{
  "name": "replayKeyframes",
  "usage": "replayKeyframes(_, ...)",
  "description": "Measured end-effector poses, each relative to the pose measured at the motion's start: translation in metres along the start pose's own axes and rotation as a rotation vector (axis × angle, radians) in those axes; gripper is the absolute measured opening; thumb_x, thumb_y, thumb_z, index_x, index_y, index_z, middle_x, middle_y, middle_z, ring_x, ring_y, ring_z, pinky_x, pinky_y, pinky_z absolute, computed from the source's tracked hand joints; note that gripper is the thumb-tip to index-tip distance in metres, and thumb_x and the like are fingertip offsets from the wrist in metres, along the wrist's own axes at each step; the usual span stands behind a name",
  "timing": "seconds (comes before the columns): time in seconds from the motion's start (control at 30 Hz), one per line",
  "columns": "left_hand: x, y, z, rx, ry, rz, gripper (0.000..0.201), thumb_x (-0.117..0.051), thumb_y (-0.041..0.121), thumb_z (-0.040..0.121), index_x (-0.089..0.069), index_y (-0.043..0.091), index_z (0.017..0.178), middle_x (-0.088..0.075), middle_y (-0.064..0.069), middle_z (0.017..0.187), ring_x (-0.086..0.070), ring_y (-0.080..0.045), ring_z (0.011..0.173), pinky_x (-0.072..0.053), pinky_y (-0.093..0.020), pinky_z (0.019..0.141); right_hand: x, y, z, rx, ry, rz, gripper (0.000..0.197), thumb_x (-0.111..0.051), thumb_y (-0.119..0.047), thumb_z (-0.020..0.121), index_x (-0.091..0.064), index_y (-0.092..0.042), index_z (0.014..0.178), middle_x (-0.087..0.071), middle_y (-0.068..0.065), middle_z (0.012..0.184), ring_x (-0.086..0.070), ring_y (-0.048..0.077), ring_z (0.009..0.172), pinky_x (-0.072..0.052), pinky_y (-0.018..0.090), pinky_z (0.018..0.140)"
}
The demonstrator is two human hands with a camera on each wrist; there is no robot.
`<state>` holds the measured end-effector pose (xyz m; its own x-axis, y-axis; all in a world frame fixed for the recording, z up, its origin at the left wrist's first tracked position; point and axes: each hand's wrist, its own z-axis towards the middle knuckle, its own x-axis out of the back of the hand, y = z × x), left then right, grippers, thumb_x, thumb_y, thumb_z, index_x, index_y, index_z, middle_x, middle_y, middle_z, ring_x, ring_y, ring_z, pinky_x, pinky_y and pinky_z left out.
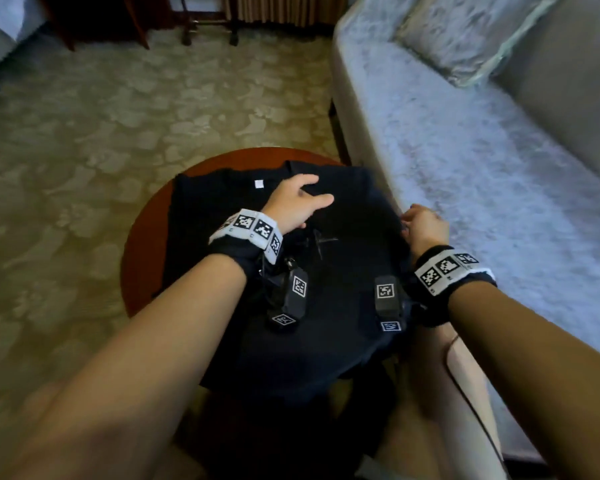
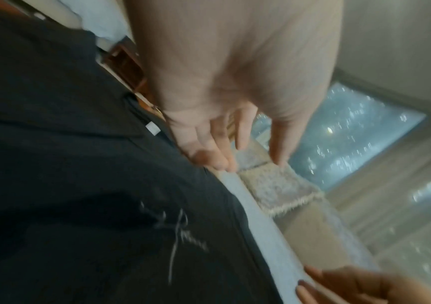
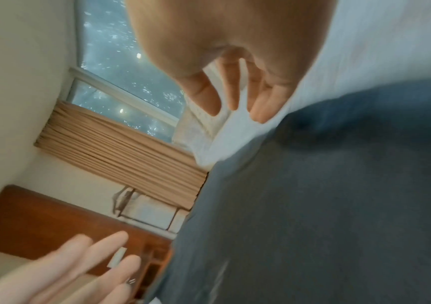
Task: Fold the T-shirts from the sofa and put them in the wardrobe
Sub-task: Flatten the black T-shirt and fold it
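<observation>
**A:** Where's the shirt?

**B:** Dark T-shirt [image 1: 329, 306] is spread flat on the round wooden tabletop [image 1: 142, 244], right against the sofa [image 1: 465, 174]. White neck label [image 1: 259, 183] faces up on the far side, and the hem hangs over the near edge toward you.

**A:** Your left hand?

**B:** Your left hand [image 1: 293, 206] is over the upper chest of the shirt, just to the right of the label. Fingers [image 2: 215, 152] are extended and relaxed, gripping nothing. The wrist view shows the fingertips low at the fabric, but it's too blurred to confirm contact.

**A:** Right?

**B:** Your right hand [image 1: 425, 226] is at the shirt's right edge, where the cloth meets the sofa front. In the head view the fingers look curled at that edge. In the right wrist view they're loosely spread, with pale sofa fabric behind them and nothing visibly pinched. Can't tell if you have the edge or not.

**A:** Anything else in frame?

**B:** A pale cushion [image 1: 471, 32] sits at the far end of the sofa. Patterned carpet [image 1: 118, 116] is all around the tabletop. The shirt has a faint light print [image 2: 175, 236] mid-chest.
</observation>
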<state>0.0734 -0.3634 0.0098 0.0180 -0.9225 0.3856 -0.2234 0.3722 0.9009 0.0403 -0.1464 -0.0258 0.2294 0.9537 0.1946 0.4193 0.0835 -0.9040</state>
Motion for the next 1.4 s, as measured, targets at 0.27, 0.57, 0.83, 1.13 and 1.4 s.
replayKeyframes(0.27, -0.087, -0.013, 0.033, 0.112, -0.212, 0.919, 0.084, -0.038, 0.075, 0.085, 0.001, 0.043, 0.152, 0.025, 0.001, 0.159, 0.027, -0.029, 0.144, 0.01, -0.064, 0.112, 0.05, 0.038, 0.069, -0.359, -0.114, -0.164, 0.041, -0.05, -0.045, 0.092, -0.062, -0.013, 0.116, -0.061, 0.005, 0.095, -0.059, 0.024, 0.083, -0.05, 0.031, 0.071)
replayKeyframes(0.57, -0.097, -0.028, 0.04, 0.185, -0.267, 1.012, 0.091, -0.029, 0.085, 0.079, 0.018, 0.047, 0.147, 0.036, 0.004, 0.154, 0.033, -0.027, 0.141, 0.013, -0.063, 0.11, 0.02, 0.05, 0.088, -0.529, -0.241, 0.303, 0.054, -0.05, -0.053, 0.093, -0.066, -0.008, 0.118, -0.071, 0.02, 0.106, -0.066, 0.035, 0.087, -0.053, 0.046, 0.089)
replayKeyframes(0.83, -0.098, -0.025, 0.038, 0.203, -0.266, 1.022, 0.091, -0.03, 0.084, 0.079, 0.019, 0.048, 0.147, 0.036, 0.005, 0.154, 0.033, -0.026, 0.141, 0.013, -0.063, 0.112, 0.029, 0.04, 0.102, -0.372, -0.11, 0.229, 0.023, -0.079, -0.022, 0.074, -0.065, -0.007, 0.086, -0.07, 0.016, 0.106, -0.068, 0.035, 0.096, -0.056, 0.051, 0.086)
replayKeyframes(1.13, -0.047, -0.021, 0.018, -0.016, 0.022, 0.683, 0.06, -0.046, 0.06, 0.092, -0.036, 0.036, 0.146, -0.004, 0.002, 0.163, 0.006, -0.016, 0.149, -0.001, -0.052, 0.118, 0.002, -0.038, 0.032, 0.098, -0.216, 0.07, 0.028, -0.068, -0.01, 0.084, -0.069, -0.018, 0.111, -0.071, 0.005, 0.096, -0.069, 0.023, 0.092, -0.057, 0.032, 0.078)
replayKeyframes(1.4, 0.07, -0.059, -0.034, 0.188, 0.422, 0.647, 0.046, -0.056, 0.032, 0.095, -0.049, 0.02, 0.138, -0.027, -0.005, 0.155, -0.028, -0.026, 0.142, -0.027, -0.047, 0.114, -0.073, -0.034, -0.051, 0.197, -0.714, -0.132, 0.028, -0.064, -0.014, 0.091, -0.068, -0.02, 0.118, -0.068, 0.002, 0.107, -0.063, 0.015, 0.102, -0.051, 0.025, 0.08)
